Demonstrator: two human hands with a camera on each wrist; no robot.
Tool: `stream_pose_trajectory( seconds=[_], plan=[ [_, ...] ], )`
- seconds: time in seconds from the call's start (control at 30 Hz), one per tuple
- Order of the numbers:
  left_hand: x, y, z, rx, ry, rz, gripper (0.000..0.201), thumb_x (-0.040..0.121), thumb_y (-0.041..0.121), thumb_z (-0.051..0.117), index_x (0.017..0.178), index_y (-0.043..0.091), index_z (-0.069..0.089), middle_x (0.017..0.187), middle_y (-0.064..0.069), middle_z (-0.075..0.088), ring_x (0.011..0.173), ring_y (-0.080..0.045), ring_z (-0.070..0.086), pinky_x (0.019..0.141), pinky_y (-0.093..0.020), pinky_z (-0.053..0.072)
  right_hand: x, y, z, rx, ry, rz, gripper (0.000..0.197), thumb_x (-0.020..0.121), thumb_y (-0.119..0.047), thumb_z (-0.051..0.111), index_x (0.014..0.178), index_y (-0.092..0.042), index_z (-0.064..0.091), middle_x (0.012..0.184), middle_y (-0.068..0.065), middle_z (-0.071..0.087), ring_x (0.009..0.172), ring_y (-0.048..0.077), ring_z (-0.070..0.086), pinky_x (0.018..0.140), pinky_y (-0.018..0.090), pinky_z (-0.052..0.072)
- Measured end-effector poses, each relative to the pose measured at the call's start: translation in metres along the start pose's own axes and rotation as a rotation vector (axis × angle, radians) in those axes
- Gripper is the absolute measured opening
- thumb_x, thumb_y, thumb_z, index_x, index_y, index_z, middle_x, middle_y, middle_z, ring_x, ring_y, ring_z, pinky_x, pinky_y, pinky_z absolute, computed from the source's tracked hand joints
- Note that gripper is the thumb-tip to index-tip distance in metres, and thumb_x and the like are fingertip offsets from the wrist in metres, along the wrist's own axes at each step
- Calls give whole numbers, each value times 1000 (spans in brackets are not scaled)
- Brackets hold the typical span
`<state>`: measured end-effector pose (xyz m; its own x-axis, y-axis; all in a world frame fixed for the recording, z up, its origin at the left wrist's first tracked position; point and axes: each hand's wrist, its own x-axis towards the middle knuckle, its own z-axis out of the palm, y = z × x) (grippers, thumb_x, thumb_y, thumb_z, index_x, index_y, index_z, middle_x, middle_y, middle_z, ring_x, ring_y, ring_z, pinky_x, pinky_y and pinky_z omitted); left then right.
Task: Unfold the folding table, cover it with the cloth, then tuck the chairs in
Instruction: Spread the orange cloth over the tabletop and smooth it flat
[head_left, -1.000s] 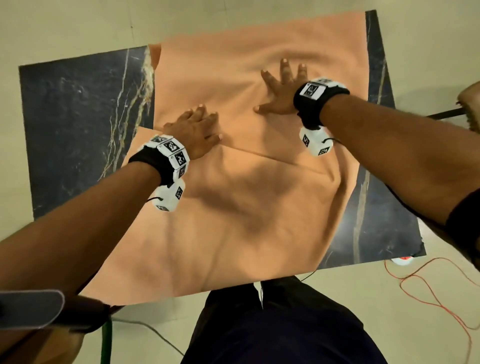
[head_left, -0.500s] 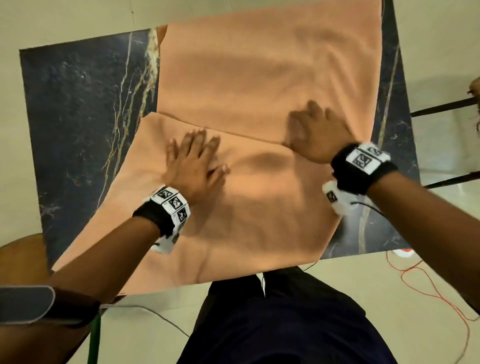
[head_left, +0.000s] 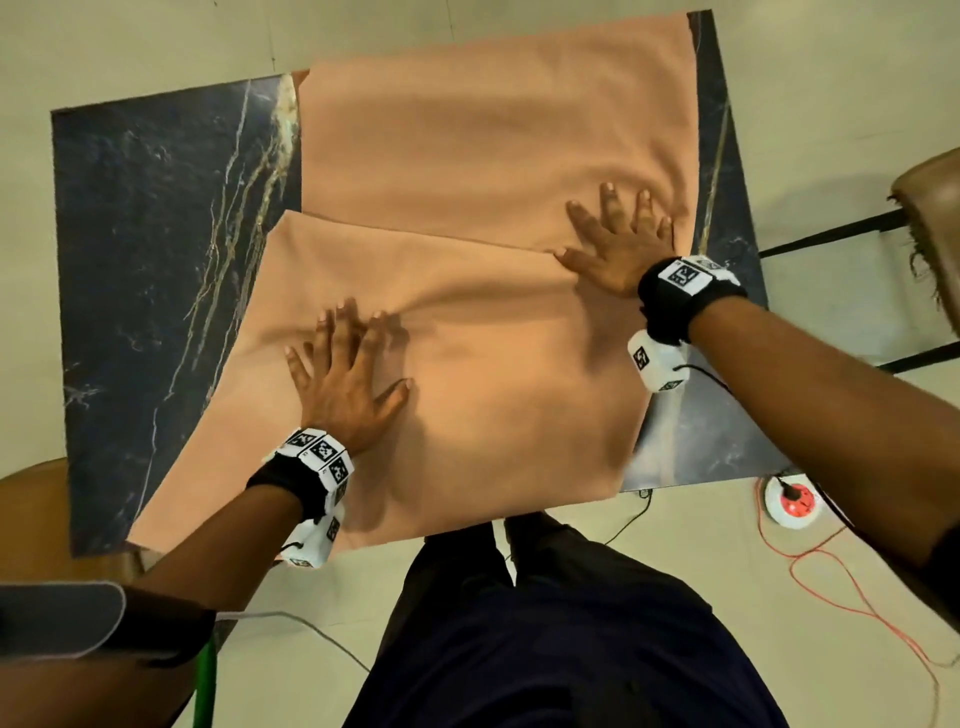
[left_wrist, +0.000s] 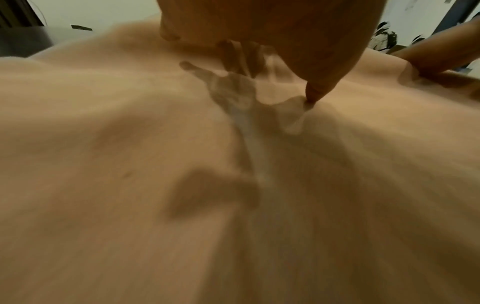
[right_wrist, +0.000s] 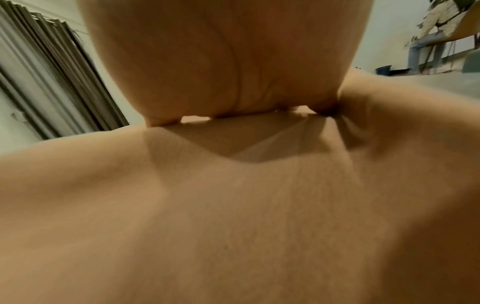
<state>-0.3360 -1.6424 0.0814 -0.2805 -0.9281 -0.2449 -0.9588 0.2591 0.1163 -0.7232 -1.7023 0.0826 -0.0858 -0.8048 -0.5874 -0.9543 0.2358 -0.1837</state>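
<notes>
A peach cloth (head_left: 467, 156) lies on the dark marble-patterned folding table (head_left: 156, 234), still doubled over: its near layer (head_left: 493, 405) overlaps the far one along a slanted edge. My left hand (head_left: 343, 374) lies flat with spread fingers on the near layer. My right hand (head_left: 618, 244) presses flat with spread fingers at the overlap edge, near the table's right side. The left wrist view shows the left hand (left_wrist: 259, 41) resting on the cloth (left_wrist: 155, 185). The right wrist view shows the palm (right_wrist: 221, 61) down on cloth (right_wrist: 233, 226).
A brown chair (head_left: 930, 208) with black legs stands to the right of the table. Another brown seat (head_left: 31, 519) shows at the lower left. A red cable (head_left: 857, 597) and a white-and-red socket (head_left: 792, 501) lie on the floor at right. My dark-trousered legs (head_left: 545, 623) stand at the near edge.
Both hands drew back toward me over the cloth. The right hand curled half a second ago and now lies spread flat again near the right edge; the left hand slid down onto the near layer.
</notes>
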Motion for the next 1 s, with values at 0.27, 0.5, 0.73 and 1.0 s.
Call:
stream_pose_trajectory(
  seconds=[0.27,0.5,0.73,1.0],
  plan=[
    [-67,18,22,35,1,-48,70,80,71,40,131,26,53,147,-8,43,126,-37,43,96,-54,41,12,12,-29,80,19,-46,87,86,-82,33,159,-41,12,170,2,-4,155,38,-2,122,59,9],
    [-68,31,18,24,16,2,68,77,75,45,120,22,51,126,-13,48,103,-37,50,74,-48,47,-115,-22,55,146,288,-354,73,83,-62,42,142,-21,51,147,15,45,129,38,45,96,53,47],
    [-112,57,25,-2,-74,102,73,80,73,48,120,13,57,117,-17,50,94,-35,52,78,-44,49,-166,14,135,-23,149,-377,64,90,-62,51,148,-38,37,166,3,20,153,35,13,121,58,11],
    [-131,80,19,-336,-221,123,47,88,47,56,125,19,52,121,-2,58,106,-25,58,84,-35,47,-185,58,118,16,230,-211,65,91,-66,38,140,-27,52,153,7,45,144,35,36,118,52,30]
  ],
)
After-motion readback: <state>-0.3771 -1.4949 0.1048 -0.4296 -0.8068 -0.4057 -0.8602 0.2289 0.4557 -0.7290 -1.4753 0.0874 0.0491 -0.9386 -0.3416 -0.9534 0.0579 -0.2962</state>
